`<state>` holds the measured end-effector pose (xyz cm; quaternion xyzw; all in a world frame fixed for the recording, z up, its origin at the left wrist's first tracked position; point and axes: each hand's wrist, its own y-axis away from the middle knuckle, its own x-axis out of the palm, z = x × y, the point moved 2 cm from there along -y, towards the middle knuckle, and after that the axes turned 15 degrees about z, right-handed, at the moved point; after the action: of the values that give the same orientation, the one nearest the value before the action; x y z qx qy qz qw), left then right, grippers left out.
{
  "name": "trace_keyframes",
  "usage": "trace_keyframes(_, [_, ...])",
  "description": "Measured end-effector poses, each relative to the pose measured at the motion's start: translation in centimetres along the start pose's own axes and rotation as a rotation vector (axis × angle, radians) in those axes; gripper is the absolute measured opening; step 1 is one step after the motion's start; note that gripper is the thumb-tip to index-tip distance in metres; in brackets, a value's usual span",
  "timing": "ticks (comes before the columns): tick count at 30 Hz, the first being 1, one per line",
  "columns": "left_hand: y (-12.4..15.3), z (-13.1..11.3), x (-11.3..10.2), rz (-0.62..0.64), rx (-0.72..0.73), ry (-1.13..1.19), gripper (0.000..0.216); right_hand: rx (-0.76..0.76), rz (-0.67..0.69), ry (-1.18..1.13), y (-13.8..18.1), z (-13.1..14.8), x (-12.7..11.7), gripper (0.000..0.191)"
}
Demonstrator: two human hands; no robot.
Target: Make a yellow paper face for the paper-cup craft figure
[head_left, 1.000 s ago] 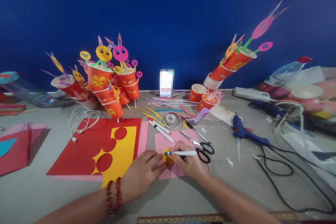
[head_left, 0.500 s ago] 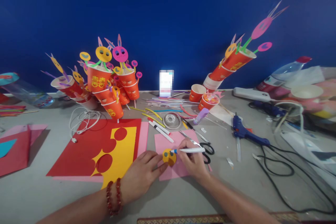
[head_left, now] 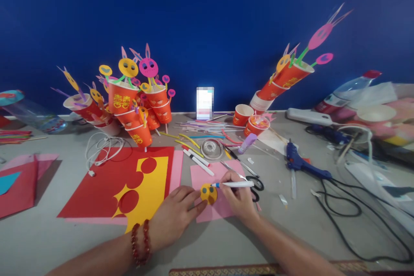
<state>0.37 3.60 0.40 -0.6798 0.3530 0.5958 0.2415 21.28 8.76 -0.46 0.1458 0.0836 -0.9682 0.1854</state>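
My right hand (head_left: 238,196) is closed around a white marker (head_left: 237,184) with a blue tip end, which points left at the eye area of a small yellow paper circle (head_left: 208,198). Two dark eye shapes show on the circle. My left hand (head_left: 176,209), with a red bead bracelet at the wrist, steadies the circle's left edge between thumb and fingers. Under the circle lies a pink paper sheet (head_left: 200,174). Black-handled scissors (head_left: 256,183) rest just beyond my right hand. Two more white markers (head_left: 199,163) lie above the pink sheet.
Red card (head_left: 97,181) with cut yellow paper (head_left: 155,181) lies left. Red paper cups (head_left: 122,99) with paper faces stand behind; more cups (head_left: 287,79) lean at right. A blue glue gun (head_left: 304,164) with a looping cord, a tape roll (head_left: 212,148) and loose sticks (head_left: 203,126) surround the work.
The marker has shifted slightly right along with my right hand, uncovering more of the circle's right eye. My left hand stays in place.
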Motion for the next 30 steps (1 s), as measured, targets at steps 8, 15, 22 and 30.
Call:
trace_keyframes(8, [-0.1, 0.0, 0.0, -0.01, -0.002, -0.006, 0.043, -0.074, -0.025, -0.02, 0.4, 0.8, -0.4, 0.01])
trace_keyframes(15, [-0.1, -0.3, -0.5, -0.021, -0.009, 0.016, 0.049, -0.152, -0.053, 0.008, 0.8, 0.9, -1.3, 0.009])
trace_keyframes(22, [-0.4, -0.3, -2.5, -0.094, -0.185, 0.359, 0.025, -0.268, -0.007, 0.0, 1.8, 1.5, -1.5, 0.01])
trace_keyframes(30, [-2.9, -1.2, -2.8, 0.033, -0.343, 0.561, 0.028, -0.383, 0.113, 0.041, 2.9, 2.4, -1.1, 0.004])
